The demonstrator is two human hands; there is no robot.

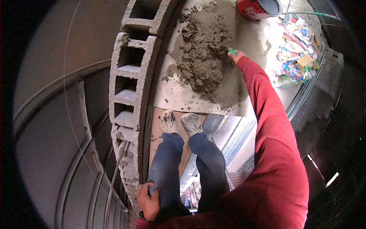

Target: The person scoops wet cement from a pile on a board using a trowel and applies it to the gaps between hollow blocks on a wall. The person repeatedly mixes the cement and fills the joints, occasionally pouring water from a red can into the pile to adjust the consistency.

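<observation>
My right hand [237, 56] is closed around a tool with a green handle [231, 51] at the right edge of a heap of wet grey mortar [204, 53]. The tool's working end cannot be made out against the mortar. The heap lies spread over a pale board [167, 95] in front of my feet. Down by my left thigh, my left hand [148, 202] rests between the trouser leg and the block wall, thumb apart from the fingers, with no object visible in it.
A hollow concrete block wall [149, 76] runs along my left, its cells open on top. Beyond it are dark metal sheets [49, 126] and a thin line. A red bucket [253, 9] stands at the far right, near a litter pile [297, 53]. Gaps show beneath my legs.
</observation>
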